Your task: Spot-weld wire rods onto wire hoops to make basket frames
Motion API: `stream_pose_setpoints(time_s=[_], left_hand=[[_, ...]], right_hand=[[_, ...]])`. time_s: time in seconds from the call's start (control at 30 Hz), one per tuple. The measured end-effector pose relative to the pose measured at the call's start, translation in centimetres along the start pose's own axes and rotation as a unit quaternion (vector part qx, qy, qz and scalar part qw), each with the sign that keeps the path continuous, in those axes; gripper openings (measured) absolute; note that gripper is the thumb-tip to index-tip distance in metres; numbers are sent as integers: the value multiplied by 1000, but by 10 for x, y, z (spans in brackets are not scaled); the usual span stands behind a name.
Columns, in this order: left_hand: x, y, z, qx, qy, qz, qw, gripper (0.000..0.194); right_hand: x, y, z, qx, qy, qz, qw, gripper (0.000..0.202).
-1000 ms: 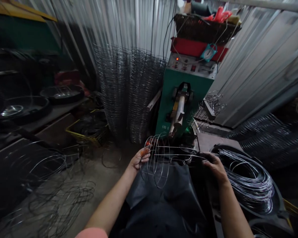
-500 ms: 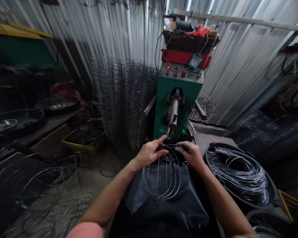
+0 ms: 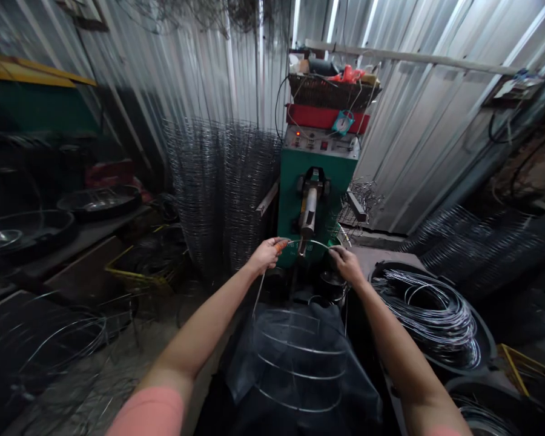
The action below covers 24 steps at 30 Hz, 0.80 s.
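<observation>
A round wire frame (image 3: pixel 302 349) with several thin rings hangs over the dark apron on my lap, blurred in places. My left hand (image 3: pixel 269 254) pinches its top ring at the left. On the right side my right hand (image 3: pixel 343 261) has its fingers closed on the same ring. Between my hands, the ring's far edge lies by the tip of the metal arm (image 3: pixel 308 212) of the green machine (image 3: pixel 289 175); whether they touch, I cannot tell.
Tall stacks of wire rings (image 3: pixel 243 188) stand left of the machine. At the right, a black tub (image 3: pixel 489 339) holds loose wire rings. A yellow crate (image 3: pixel 138 280) and scattered wire lie at the left. A filled basket (image 3: pixel 331 91) tops the machine.
My hands have moved apart along the ring, the left one farther left. The wire frame has turned and now spreads wider below them, its top ring by the machine's tip. The view has shifted slightly.
</observation>
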<state>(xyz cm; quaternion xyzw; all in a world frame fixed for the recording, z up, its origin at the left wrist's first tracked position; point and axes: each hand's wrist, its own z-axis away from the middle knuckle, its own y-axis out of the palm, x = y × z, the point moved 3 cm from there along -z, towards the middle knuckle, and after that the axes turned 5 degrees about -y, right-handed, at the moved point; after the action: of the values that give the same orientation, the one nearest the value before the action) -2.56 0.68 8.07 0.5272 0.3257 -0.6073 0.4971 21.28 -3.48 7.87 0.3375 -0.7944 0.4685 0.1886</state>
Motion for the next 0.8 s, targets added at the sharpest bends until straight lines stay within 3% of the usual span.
stream_pose_setpoints(time_s=[0.13, 0.23, 0.5, 0.57, 0.67, 0.8], left_hand=[[50, -4, -14, -13, -67, -45, 997, 38], [66, -6, -15, -9, -81, -78, 994, 34], [69, -8, -29, -39, -6, -203, 978, 18], [66, -7, -30, -35, 69, -264, 961, 19], [62, -2, -31, 17, 175, -351, 920, 29], [63, -1, -37, 64, 191, -417, 886, 33]], right_hand=[[-34, 36, 12, 76, 53, 7, 996, 32], [-43, 49, 24, 107, 62, 22, 992, 30], [-40, 59, 29, 177, 41, 110, 977, 34], [-40, 63, 30, 204, 40, 197, 958, 38], [-38, 68, 32, 247, 27, 328, 911, 43], [-30, 72, 31, 281, 14, 394, 875, 44]])
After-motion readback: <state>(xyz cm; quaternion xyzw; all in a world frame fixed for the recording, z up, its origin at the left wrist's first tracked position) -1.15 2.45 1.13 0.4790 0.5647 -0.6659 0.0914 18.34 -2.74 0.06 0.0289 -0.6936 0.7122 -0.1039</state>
